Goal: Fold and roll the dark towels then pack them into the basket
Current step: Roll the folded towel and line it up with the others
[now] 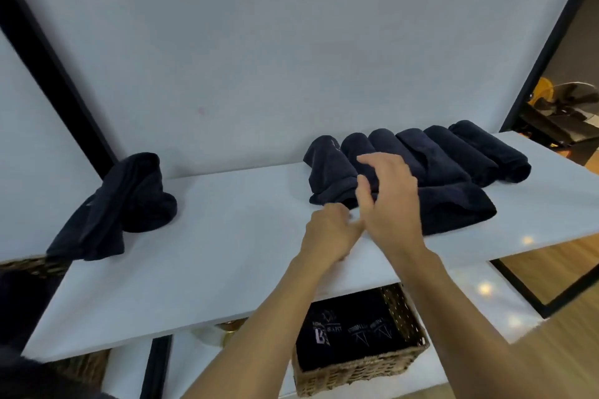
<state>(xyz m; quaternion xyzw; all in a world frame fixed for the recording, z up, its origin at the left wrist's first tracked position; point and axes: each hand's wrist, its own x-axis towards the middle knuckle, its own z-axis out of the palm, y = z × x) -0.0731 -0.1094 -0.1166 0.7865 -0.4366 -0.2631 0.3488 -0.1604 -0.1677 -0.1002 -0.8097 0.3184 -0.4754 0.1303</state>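
Broadly, the white tabletop (227, 253) carries a row of rolled towels (453, 152) at back right; the front roll (460, 207) lies crosswise before them, long axis left to right, both hands at its left end. Above it the right hand (389, 201) hovers, fingers loose, grasping nothing; the left hand (330, 233) is curled beside it, its grip unclear.

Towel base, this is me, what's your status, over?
Right hand open over the front towel; left hand at its end, grip unclear. Rolled towels lined up behind, loose pile left. Basket below, nothing blocking.
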